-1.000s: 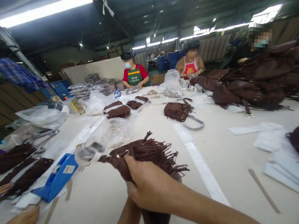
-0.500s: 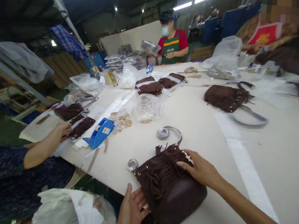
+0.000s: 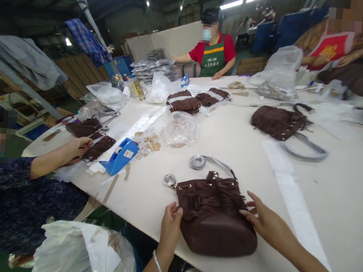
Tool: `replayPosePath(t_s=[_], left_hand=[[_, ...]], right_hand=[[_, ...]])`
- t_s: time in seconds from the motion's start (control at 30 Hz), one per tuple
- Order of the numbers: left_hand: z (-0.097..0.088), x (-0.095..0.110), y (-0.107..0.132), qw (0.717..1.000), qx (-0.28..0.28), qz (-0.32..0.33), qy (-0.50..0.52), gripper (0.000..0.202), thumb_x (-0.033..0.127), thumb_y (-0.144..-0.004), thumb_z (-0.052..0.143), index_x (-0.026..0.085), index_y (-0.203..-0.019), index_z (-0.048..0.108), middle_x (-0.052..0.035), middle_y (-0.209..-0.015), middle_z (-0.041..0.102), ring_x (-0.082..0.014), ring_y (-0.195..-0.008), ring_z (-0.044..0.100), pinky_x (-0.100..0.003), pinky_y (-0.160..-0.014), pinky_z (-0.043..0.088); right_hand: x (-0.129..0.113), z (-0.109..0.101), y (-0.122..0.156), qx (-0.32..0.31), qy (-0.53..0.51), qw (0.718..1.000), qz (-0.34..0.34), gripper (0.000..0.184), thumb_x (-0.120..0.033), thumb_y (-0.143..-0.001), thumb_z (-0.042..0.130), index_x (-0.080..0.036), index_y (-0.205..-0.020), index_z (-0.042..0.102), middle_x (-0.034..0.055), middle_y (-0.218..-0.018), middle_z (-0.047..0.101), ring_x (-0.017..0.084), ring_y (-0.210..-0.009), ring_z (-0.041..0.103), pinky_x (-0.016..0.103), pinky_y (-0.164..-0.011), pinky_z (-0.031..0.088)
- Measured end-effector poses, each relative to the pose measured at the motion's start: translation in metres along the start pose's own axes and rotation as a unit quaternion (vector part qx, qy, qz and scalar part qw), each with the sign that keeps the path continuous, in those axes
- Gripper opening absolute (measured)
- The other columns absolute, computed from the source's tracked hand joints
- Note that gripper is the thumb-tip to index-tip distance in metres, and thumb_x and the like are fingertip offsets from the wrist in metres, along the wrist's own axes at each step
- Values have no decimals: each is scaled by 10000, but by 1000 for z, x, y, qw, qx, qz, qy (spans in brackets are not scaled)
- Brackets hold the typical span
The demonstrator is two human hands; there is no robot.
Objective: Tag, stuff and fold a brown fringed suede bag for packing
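A dark brown fringed bucket bag lies on the white table near its front edge, base toward me. My left hand grips its left side, fingers curled on the leather, a bangle on the wrist. On the bag's right side rests my right hand, its fingers spread and stretched out. The bag's strap, wrapped in clear film, loops behind it with a round film-wrapped end.
A blue tape dispenser and paper tags lie to the left. A co-worker's arm rests on fringe pieces. Another brown bag, a clear plastic bag and two more workers sit farther back.
The bag has gone from held up in my hands to lying flat on the table. My view has swung left and down. My hands have shifted to the bag's two sides.
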State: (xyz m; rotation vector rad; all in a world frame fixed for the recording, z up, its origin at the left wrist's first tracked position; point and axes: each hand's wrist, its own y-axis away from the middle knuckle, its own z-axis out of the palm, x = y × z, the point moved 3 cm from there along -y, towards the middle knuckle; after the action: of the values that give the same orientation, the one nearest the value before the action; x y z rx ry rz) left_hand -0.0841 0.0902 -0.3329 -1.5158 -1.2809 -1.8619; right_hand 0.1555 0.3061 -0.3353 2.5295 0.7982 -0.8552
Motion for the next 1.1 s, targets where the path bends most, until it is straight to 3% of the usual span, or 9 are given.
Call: replayPosePath(t_s=[0.1, 0.23, 0.33, 0.43, 0.6, 0.7, 0.8, 0.87, 1.1], left_hand=[[1, 27, 23, 987, 24, 130, -92, 457, 391, -868, 583, 171, -1266, 534, -153, -1310, 573, -280, -1216, 526, -410, -1062, 373], [27, 61, 67, 951, -111, 242, -158, 442, 328, -906, 544, 227, -1336, 547, -101, -1440, 485, -293, -1364, 374, -428, -1178, 205], [38, 58, 79, 936, -223, 233, -139, 483, 295, -860, 612, 199, -1331, 564, -116, -1438, 492, -334, -1381, 351, -460, -1194, 136], [33, 40, 76, 939, -251, 194, -131, 486, 278, -847, 620, 194, -1323, 571, -119, -1423, 506, -338, -1376, 355, -469, -1191, 136], [5, 9, 72, 967, -27, 193, -163, 630, 345, -769, 728, 199, -1338, 502, -136, -1487, 392, -317, -1397, 296, -468, -1187, 157], [-1, -16, 78, 988, 47, 98, -111, 719, 431, -729, 760, 170, -1317, 440, -198, -1411, 443, -333, -1284, 450, -490, -1095, 338], [17, -35, 84, 996, -61, -8, 57, 708, 472, -734, 744, 134, -1279, 445, -209, -1276, 575, -324, -1165, 570, -454, -1002, 445], [33, -33, 85, 982, -136, 3, 134, 661, 410, -746, 751, 152, -1282, 465, -176, -1278, 602, -299, -1181, 572, -418, -1022, 438], [39, -20, 63, 988, -114, 92, 49, 415, 325, -778, 699, 149, -1148, 636, -96, -1127, 705, -255, -1047, 627, -372, -969, 468]], right_hand=[[-42, -18, 13, 94, 45, 989, -104, 537, -493, -933, 438, -214, -1391, 419, 132, -1310, 594, 301, -1164, 589, 466, -957, 494], [-92, 1, 34, 32, 61, 960, -271, 528, -421, -926, 519, -259, -1418, 417, 96, -1417, 513, 280, -1292, 488, 466, -1070, 425], [-82, 32, 47, -6, 79, 946, -313, 639, -405, -912, 549, -237, -1486, 323, 112, -1483, 438, 289, -1347, 428, 487, -1097, 400], [-57, 45, 53, -69, 49, 956, -282, 590, -335, -937, 496, -258, -1489, 302, 94, -1486, 434, 256, -1345, 436, 440, -1084, 422], [-52, 20, 36, -147, -22, 977, -151, 560, -307, -847, 564, -255, -1385, 420, 88, -1339, 560, 272, -1167, 570, 412, -955, 481], [-63, 8, 16, -187, -65, 975, -98, 320, -333, -794, 602, -244, -1102, 592, 37, -1032, 675, 243, -924, 630, 355, -801, 500], [-71, 5, 6, -214, -143, 964, -61, 196, -368, -762, 639, -221, -877, 580, -12, -772, 625, 190, -746, 588, 287, -661, 466], [-74, 4, 5, -225, -212, 950, -40, 232, -386, -747, 667, -213, -842, 545, -22, -738, 592, 168, -711, 563, 261, -620, 446], [-95, -11, -8, -341, -259, 902, -62, 451, -509, -731, 687, -198, -1043, 593, 44, -955, 671, 211, -877, 631, 277, -681, 507]])
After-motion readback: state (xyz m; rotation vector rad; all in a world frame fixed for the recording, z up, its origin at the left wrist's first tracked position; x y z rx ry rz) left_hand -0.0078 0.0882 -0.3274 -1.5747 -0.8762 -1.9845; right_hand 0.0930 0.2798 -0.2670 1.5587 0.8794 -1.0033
